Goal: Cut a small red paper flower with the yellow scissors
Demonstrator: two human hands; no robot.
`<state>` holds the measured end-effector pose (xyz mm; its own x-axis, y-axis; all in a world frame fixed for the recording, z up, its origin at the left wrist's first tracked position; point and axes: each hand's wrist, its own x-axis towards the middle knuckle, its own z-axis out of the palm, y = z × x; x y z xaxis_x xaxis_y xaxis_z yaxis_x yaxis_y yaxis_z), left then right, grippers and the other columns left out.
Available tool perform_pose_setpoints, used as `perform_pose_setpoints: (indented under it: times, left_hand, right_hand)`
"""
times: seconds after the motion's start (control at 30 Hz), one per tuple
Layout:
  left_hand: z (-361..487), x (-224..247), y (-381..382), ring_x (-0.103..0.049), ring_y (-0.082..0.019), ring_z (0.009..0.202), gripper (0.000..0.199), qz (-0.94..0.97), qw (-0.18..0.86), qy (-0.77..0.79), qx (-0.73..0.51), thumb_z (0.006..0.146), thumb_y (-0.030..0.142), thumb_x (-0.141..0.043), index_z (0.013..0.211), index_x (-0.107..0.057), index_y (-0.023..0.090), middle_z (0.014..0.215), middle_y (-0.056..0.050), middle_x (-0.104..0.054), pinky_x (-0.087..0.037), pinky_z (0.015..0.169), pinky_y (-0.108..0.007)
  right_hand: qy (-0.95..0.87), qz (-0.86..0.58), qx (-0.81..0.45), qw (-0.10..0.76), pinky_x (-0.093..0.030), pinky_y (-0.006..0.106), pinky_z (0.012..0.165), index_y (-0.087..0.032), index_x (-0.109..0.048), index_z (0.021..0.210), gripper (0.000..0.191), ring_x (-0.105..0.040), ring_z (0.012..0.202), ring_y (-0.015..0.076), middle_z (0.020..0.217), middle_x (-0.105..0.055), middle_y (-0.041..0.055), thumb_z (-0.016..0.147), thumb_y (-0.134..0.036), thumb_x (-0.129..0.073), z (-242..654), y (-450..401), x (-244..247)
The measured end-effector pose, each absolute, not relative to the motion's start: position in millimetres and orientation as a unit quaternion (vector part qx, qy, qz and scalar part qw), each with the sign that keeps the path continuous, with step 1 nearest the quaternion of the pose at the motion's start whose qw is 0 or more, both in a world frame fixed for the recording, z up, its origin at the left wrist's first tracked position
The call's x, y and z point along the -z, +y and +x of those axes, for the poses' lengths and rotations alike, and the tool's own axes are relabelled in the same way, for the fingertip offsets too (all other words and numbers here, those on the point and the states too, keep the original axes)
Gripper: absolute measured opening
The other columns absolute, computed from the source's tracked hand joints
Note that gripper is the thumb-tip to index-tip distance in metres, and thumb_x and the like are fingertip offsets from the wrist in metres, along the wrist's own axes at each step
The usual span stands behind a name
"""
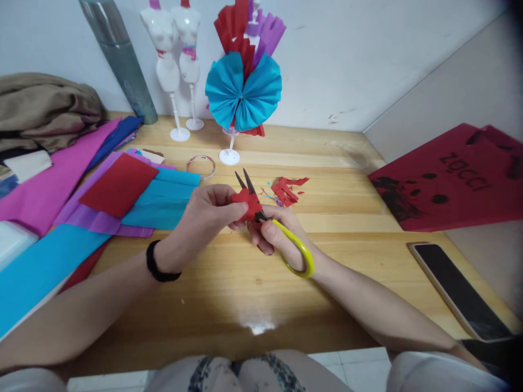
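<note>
Over the middle of the wooden table, my left hand (210,209) pinches a small red paper piece (247,206) with a scalloped edge. My right hand (286,234) has its thumb through a yellow handle of the scissors (300,250). The dark blades are slightly parted, point away from me and lie against the red piece. Red paper scraps (286,190) lie on the table just beyond my right hand. A red sheet (118,185) and folded blue paper (163,198) rest to the left of my left hand.
Behind stand a blue paper fan on a white mannequin stand (229,157), two white mannequins (167,73) and a bottle (126,71). A tape roll (201,166) lies near the stand. Brown cloth (44,111) is at left; a red bag (449,179) and phone (457,288) are at right.
</note>
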<state>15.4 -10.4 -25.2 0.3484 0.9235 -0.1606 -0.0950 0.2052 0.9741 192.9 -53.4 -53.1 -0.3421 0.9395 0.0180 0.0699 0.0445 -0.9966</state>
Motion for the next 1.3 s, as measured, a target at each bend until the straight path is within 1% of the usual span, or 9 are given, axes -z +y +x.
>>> perform_pose_setpoints:
  times: [0.23, 0.43, 0.6, 0.73, 0.87, 0.97, 1.07, 1.17, 1.3]
  left_hand:
    - [15, 25, -10, -0.057, -0.010, 0.053, 0.014, 0.495, 0.656, 0.415, -0.390, 0.062, 0.026, -0.074, 0.059, -0.065, 0.017, 0.057, -0.001, -0.068, -0.045, 0.054, -0.022]
    - [14, 24, -9, -0.059, -0.011, 0.055, 0.013, 0.493, 0.657, 0.409, -0.398, 0.063, 0.024, -0.075, 0.060, -0.065, 0.016, 0.059, -0.001, -0.070, -0.046, 0.056, -0.023]
    - [12, 20, -7, -0.058, -0.010, 0.055, 0.014, 0.506, 0.644, 0.412, -0.400, 0.064, 0.024, -0.075, 0.058, -0.064, 0.017, 0.060, -0.001, -0.070, -0.047, 0.056, -0.022]
    - [11, 21, -6, -0.059, -0.011, 0.054, 0.014, 0.509, 0.644, 0.419, -0.388, 0.063, 0.023, -0.075, 0.056, -0.063, 0.017, 0.058, -0.001, -0.070, -0.049, 0.056, -0.022]
    - [9, 23, -4, -0.060, -0.011, 0.054, 0.015, 0.496, 0.664, 0.408, -0.382, 0.063, 0.024, -0.078, 0.059, -0.065, 0.017, 0.057, -0.001, -0.070, -0.050, 0.056, -0.022]
    - [9, 25, -3, -0.061, -0.011, 0.054, 0.019, 0.475, 0.688, 0.399, -0.377, 0.064, 0.027, -0.082, 0.061, -0.066, 0.017, 0.058, -0.001, -0.070, -0.050, 0.057, -0.023]
    - [9, 29, -4, -0.061, -0.011, 0.058, 0.021, 0.467, 0.699, 0.387, -0.378, 0.066, 0.029, -0.084, 0.063, -0.067, 0.017, 0.062, -0.001, -0.070, -0.050, 0.059, -0.022]
    - [9, 32, -4, -0.059, -0.010, 0.060, 0.019, 0.483, 0.692, 0.385, -0.373, 0.067, 0.030, -0.085, 0.066, -0.070, 0.017, 0.064, 0.000, -0.069, -0.049, 0.061, -0.022]
    - [11, 32, -4, -0.055, -0.010, 0.057, 0.019, 0.520, 0.672, 0.399, -0.346, 0.067, 0.027, -0.082, 0.062, -0.067, 0.018, 0.058, 0.002, -0.063, -0.045, 0.057, -0.023]
  right_hand:
    - [-0.603, -0.410, -0.556, 0.399, -0.034, 0.022, 0.039, -0.016, -0.076, 0.104, 0.067, -0.044, 0.047, 0.0098, 0.065, -0.056, -0.0007, 0.089, -0.079, -0.060, 194, -52, 55]
    - [-0.606, -0.413, -0.551, 0.399, -0.033, 0.023, 0.038, -0.016, -0.078, 0.099, 0.068, -0.044, 0.046, 0.0102, 0.063, -0.055, 0.0002, 0.088, -0.081, -0.061, 194, -51, 52]
    - [-0.611, -0.412, -0.542, 0.405, -0.033, 0.022, 0.039, -0.016, -0.075, 0.096, 0.064, -0.043, 0.044, 0.0090, 0.061, -0.054, -0.0021, 0.090, -0.078, -0.060, 194, -51, 54]
    - [-0.610, -0.407, -0.540, 0.412, -0.034, 0.022, 0.038, -0.017, -0.074, 0.095, 0.063, -0.044, 0.045, 0.0093, 0.062, -0.054, -0.0024, 0.090, -0.079, -0.060, 194, -51, 54]
    - [-0.606, -0.399, -0.537, 0.430, -0.035, 0.023, 0.039, -0.019, -0.071, 0.094, 0.060, -0.044, 0.045, 0.0092, 0.064, -0.055, -0.0028, 0.091, -0.077, -0.060, 194, -49, 56]
    - [-0.604, -0.403, -0.506, 0.465, -0.039, 0.025, 0.044, -0.019, -0.067, 0.091, 0.052, -0.047, 0.048, 0.0100, 0.069, -0.060, -0.0013, 0.091, -0.072, -0.066, 194, -47, 57]
    - [-0.569, -0.420, -0.494, 0.506, -0.042, 0.027, 0.052, -0.020, -0.064, 0.095, 0.047, -0.051, 0.053, 0.0115, 0.069, -0.062, -0.0022, 0.085, -0.064, -0.078, 192, -44, 57]
    - [-0.515, -0.430, -0.507, 0.541, -0.045, 0.028, 0.055, -0.022, -0.064, 0.102, 0.050, -0.054, 0.056, 0.0123, 0.069, -0.061, -0.0040, 0.077, -0.059, -0.086, 190, -42, 57]
    - [-0.485, -0.433, -0.524, 0.551, -0.046, 0.028, 0.057, -0.023, -0.064, 0.103, 0.053, -0.054, 0.058, 0.0114, 0.073, -0.063, -0.0045, 0.068, -0.048, -0.094, 189, -40, 56]
